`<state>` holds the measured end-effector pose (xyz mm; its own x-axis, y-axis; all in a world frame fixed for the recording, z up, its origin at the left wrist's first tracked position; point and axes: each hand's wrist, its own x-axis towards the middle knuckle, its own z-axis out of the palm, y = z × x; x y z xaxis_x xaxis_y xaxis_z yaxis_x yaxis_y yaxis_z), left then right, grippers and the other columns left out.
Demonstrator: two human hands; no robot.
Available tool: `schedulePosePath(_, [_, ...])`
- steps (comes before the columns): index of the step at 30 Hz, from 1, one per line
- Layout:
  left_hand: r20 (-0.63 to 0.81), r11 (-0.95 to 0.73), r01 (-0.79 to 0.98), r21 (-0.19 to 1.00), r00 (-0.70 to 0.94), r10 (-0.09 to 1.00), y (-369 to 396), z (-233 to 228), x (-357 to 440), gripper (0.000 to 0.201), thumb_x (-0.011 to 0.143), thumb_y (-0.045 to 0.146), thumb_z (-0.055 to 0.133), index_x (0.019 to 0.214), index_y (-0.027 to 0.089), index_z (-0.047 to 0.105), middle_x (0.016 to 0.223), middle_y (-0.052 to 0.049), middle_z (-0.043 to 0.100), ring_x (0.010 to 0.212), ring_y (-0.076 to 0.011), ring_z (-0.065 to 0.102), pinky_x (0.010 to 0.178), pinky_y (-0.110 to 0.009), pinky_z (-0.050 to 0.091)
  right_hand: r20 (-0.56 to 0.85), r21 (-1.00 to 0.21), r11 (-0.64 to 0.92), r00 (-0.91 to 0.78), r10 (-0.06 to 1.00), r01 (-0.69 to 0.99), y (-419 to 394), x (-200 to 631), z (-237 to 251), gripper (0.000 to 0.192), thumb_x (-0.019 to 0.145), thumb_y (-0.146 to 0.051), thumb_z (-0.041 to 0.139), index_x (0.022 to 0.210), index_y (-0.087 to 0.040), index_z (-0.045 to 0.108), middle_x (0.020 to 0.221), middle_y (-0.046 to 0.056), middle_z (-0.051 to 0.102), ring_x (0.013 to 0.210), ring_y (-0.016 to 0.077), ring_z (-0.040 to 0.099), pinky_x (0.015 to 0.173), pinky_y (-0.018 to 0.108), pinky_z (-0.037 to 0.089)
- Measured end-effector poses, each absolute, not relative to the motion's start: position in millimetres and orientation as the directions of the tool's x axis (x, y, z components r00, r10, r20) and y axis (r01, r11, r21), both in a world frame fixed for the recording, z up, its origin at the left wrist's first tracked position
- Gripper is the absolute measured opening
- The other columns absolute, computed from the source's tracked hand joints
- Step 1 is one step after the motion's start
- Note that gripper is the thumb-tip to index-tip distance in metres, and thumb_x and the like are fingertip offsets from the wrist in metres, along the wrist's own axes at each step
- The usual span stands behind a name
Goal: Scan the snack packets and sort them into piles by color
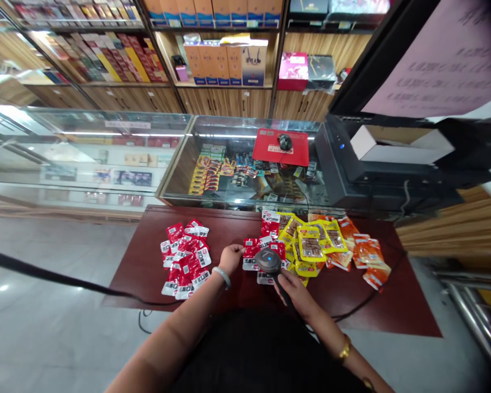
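My right hand (297, 292) is wrapped round the handle of a dark barcode scanner (269, 261), whose head lies over the red-and-white snack packets. My left hand (231, 258), with a pale bangle at the wrist, pinches the left edge of a red-and-white snack packet (251, 249). Part of that group of packets is hidden under the scanner. A separate pile of red-and-white packets (186, 259) lies to the left of my left hand. Right of the scanner are heaped yellow snack packets (310, 244), with orange packets (368, 252) beyond them.
A dark red table (225, 305) carries the packets. Behind it stands a glass display counter (175, 158) with a red mouse pad (265, 147) and a black mouse (285, 142). Black checkout equipment (339, 169) with an open white box (401, 144) is at right. A cable (364, 303) crosses the table.
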<state>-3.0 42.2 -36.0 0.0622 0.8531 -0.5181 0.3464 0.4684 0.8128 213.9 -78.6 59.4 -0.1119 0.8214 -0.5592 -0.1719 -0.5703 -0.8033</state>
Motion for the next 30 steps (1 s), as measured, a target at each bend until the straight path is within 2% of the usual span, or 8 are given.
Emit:
schedulePosePath(9, [-0.464, 0.306, 0.546, 0.780, 0.177, 0.868, 46.6, -21.1, 8.9, 0.026, 0.072, 0.039, 0.059, 0.070, 0.016, 0.071, 0.076, -0.007, 0.073, 0.080, -0.0218, 0.065, 0.072, -0.027, 0.048, -0.559, -0.792, -0.570, -0.114, 0.821, -0.221, -76.9, 210.9, 54.9, 0.042, 0.078, -0.063, 0.061, 0.087, -0.022, 0.058, 0.058, -0.005, 0.046, 0.046, 0.0105, 0.037, 0.043, 0.022, 0.027])
schedulePosePath(15, [-0.527, 0.440, 0.371, 0.818, 0.176, 0.831, 37.6, -24.9, 32.9, 0.028, 0.071, 0.039, 0.065, 0.072, 0.012, 0.071, 0.069, -0.005, 0.070, 0.070, -0.0179, 0.062, 0.069, -0.027, 0.049, -0.554, -0.796, -0.561, -0.100, 0.826, -0.227, -80.0, 214.3, 52.7, 0.041, 0.078, -0.061, 0.063, 0.087, -0.022, 0.059, 0.063, -0.003, 0.051, 0.052, 0.0119, 0.043, 0.047, 0.023, 0.032])
schedulePosePath(19, [-0.512, 0.457, 0.239, 0.857, 0.298, 0.806, 34.2, -21.3, 43.9, 0.032, 0.072, 0.035, 0.067, 0.093, 0.011, 0.073, 0.082, -0.008, 0.073, 0.074, -0.0186, 0.065, 0.074, -0.030, 0.050, -0.572, -0.785, -0.580, -0.105, 0.813, -0.219, -81.2, 210.2, 47.5, 0.040, 0.077, -0.059, 0.066, 0.088, -0.021, 0.059, 0.065, -0.003, 0.053, 0.052, 0.0113, 0.045, 0.047, 0.023, 0.034])
schedulePosePath(22, [-0.452, 0.314, 0.447, 0.837, 0.242, 0.859, 38.3, -11.6, 18.0, 0.031, 0.076, 0.027, 0.063, 0.105, 0.016, 0.071, 0.094, -0.009, 0.073, 0.086, -0.0199, 0.065, 0.084, -0.031, 0.048, -0.568, -0.788, -0.586, -0.145, 0.810, -0.189, -77.6, 202.6, 46.2, 0.044, 0.077, -0.061, 0.065, 0.093, -0.020, 0.061, 0.063, -0.003, 0.052, 0.050, 0.0108, 0.044, 0.045, 0.022, 0.032])
schedulePosePath(24, [-0.401, 0.209, 0.682, 0.701, 0.135, 0.906, 39.4, -2.3, -14.6, 0.029, 0.077, 0.022, 0.062, 0.104, 0.019, 0.070, 0.101, -0.009, 0.071, 0.095, -0.0215, 0.063, 0.091, -0.034, 0.044, -0.552, -0.800, -0.583, -0.207, 0.808, -0.142, -73.4, 196.0, 47.4, 0.047, 0.077, -0.063, 0.063, 0.097, -0.020, 0.061, 0.059, -0.005, 0.049, 0.046, 0.0100, 0.041, 0.042, 0.021, 0.029])
schedulePosePath(26, [-0.351, 0.173, 0.871, 0.461, 0.000, 0.936, 37.3, 7.9, -49.8, 0.030, 0.076, 0.023, 0.063, 0.105, 0.019, 0.069, 0.108, -0.012, 0.067, 0.105, -0.0257, 0.058, 0.096, -0.038, 0.040, -0.548, -0.802, -0.587, -0.254, 0.797, -0.111, -68.7, 188.8, 48.9, 0.049, 0.077, -0.064, 0.062, 0.098, -0.020, 0.061, 0.055, -0.006, 0.047, 0.043, 0.0095, 0.039, 0.039, 0.021, 0.026])
schedulePosePath(28, [-0.318, 0.232, 0.949, 0.214, -0.157, 0.935, 33.0, 16.9, -79.1, 0.037, 0.074, 0.027, 0.066, 0.110, 0.020, 0.065, 0.118, -0.014, 0.062, 0.113, -0.0311, 0.052, 0.096, -0.043, 0.038, -0.555, -0.794, -0.599, -0.282, 0.782, -0.098, -64.4, 181.5, 49.2, 0.050, 0.076, -0.065, 0.062, 0.098, -0.020, 0.060, 0.052, -0.007, 0.044, 0.042, 0.0094, 0.038, 0.039, 0.020, 0.026])
schedulePosePath(30, [-0.302, 0.284, 0.957, 0.055, -0.255, 0.919, 29.2, 22.9, -98.8, 0.042, 0.074, 0.030, 0.066, 0.114, 0.020, 0.061, 0.124, -0.015, 0.056, 0.118, -0.0341, 0.048, 0.095, -0.045, 0.038, -0.555, -0.792, -0.605, -0.318, 0.768, -0.079, -61.5, 175.1, 47.1, 0.054, 0.076, -0.068, 0.061, 0.099, -0.019, 0.059, 0.050, -0.008, 0.043, 0.040, 0.0088, 0.037, 0.038, 0.020, 0.026])
